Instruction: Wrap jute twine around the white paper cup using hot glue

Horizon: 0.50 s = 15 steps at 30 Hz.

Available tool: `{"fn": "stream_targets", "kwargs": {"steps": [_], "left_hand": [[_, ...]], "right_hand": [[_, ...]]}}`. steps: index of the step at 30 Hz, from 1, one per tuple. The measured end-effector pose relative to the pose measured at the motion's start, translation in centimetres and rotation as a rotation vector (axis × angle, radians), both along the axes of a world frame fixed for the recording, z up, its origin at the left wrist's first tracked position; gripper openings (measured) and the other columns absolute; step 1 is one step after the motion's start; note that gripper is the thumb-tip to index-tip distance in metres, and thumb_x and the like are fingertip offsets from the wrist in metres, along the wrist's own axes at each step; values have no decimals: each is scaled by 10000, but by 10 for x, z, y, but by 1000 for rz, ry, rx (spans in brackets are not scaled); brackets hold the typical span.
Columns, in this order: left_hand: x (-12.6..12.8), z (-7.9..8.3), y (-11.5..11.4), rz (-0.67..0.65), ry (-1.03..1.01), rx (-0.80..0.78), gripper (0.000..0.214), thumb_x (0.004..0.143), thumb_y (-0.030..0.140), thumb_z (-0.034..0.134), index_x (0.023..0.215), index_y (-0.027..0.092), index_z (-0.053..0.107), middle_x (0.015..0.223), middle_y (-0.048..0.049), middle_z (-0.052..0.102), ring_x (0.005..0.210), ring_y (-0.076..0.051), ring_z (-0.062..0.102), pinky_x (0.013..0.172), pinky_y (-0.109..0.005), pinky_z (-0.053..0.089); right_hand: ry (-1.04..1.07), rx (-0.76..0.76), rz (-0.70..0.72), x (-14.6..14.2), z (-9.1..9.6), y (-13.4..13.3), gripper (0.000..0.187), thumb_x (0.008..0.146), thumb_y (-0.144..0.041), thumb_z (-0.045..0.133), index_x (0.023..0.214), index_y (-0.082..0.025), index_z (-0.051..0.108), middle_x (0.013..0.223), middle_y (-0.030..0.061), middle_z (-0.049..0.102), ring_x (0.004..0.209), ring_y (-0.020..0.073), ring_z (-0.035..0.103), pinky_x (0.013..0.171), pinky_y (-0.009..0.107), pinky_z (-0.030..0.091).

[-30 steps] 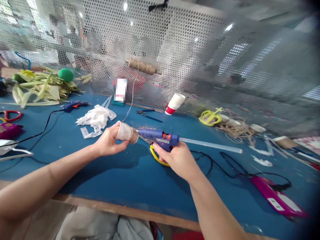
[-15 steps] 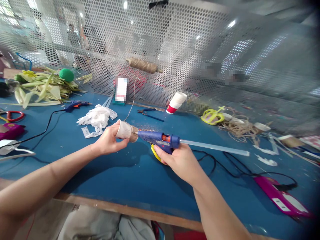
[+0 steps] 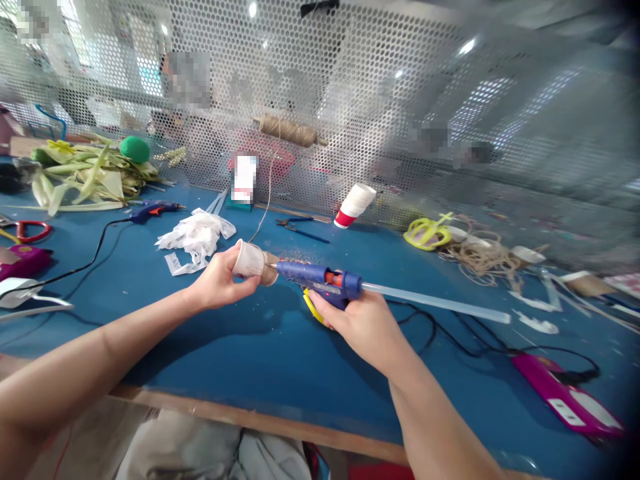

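My left hand point(image 3: 220, 279) is closed around a white paper cup point(image 3: 250, 259), tipped on its side with its mouth toward the left. Brown twine point(image 3: 271, 270) wraps the cup's base end. In my right hand point(image 3: 357, 317) is a blue glue gun point(image 3: 310, 275), fingers wrapped round its handle. The nozzle meets the twine-wrapped end, though exact contact is too small to tell. A long clear glue stick point(image 3: 440, 301) sticks out of the gun's back. From the cup, a strand of twine runs up to a twine spool point(image 3: 287, 130) on the mesh panel.
Crumpled white plastic strips point(image 3: 195, 237) lie left of the cup, near a second glue gun point(image 3: 153, 211). Pliers point(image 3: 303, 229) and stacked paper cups point(image 3: 355, 205) are behind. At right are yellow-green scissors point(image 3: 427, 233), tangled twine point(image 3: 475, 257) and a magenta power strip point(image 3: 563, 393).
Both hands keep nearly the same pose, with the nozzle still at the cup's twine-wrapped end. The whole view has shifted very slightly.
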<state>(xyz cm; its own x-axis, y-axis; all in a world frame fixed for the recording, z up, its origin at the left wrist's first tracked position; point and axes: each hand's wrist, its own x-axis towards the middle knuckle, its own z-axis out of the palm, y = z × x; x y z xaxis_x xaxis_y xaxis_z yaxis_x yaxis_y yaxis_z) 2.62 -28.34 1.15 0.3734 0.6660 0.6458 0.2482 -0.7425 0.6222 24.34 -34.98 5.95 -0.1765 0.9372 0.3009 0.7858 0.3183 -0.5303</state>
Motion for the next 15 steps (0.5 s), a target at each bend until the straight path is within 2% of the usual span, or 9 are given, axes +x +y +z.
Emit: {"fn": "stream_targets", "kwargs": {"steps": [3,6,9,12,15], "left_hand": [[0,1,-1,-15,22,19,74,716,175,540,714,133,601,776,-68,681,750,-174,637,758,-336,521],[-1,3,-1,-16,39,-11,94,716,163,540,749,137,624,844,-79,697,793,-179,641,784,-344,519],[-1,2,-1,-22,38,-12,104,710,154,547,771,144,631,874,-76,701,812,-181,639,807,-350,514],[-1,-1,-1,-6,56,46,69,698,154,560,735,143,617,818,-67,696,787,-180,635,832,-361,502],[-1,-2,0,5,77,107,67,693,143,562,716,144,625,823,-71,698,791,-185,636,847,-367,490]], "right_hand": [[-4,6,-11,0,0,0,193,801,-309,511,722,-178,628,642,24,657,603,175,593,619,289,469],[-24,-26,0,-1,0,-1,208,797,-308,518,652,-186,604,589,18,635,590,174,590,597,283,465],[-12,-7,-14,0,0,0,203,799,-311,511,672,-188,610,585,13,630,577,171,584,596,284,464],[-10,25,-27,2,-1,1,185,794,-310,516,707,-182,617,608,13,635,568,167,577,600,285,462],[0,-15,-28,4,-1,1,182,786,-316,535,674,-186,596,562,0,611,519,155,559,551,272,453]]}}
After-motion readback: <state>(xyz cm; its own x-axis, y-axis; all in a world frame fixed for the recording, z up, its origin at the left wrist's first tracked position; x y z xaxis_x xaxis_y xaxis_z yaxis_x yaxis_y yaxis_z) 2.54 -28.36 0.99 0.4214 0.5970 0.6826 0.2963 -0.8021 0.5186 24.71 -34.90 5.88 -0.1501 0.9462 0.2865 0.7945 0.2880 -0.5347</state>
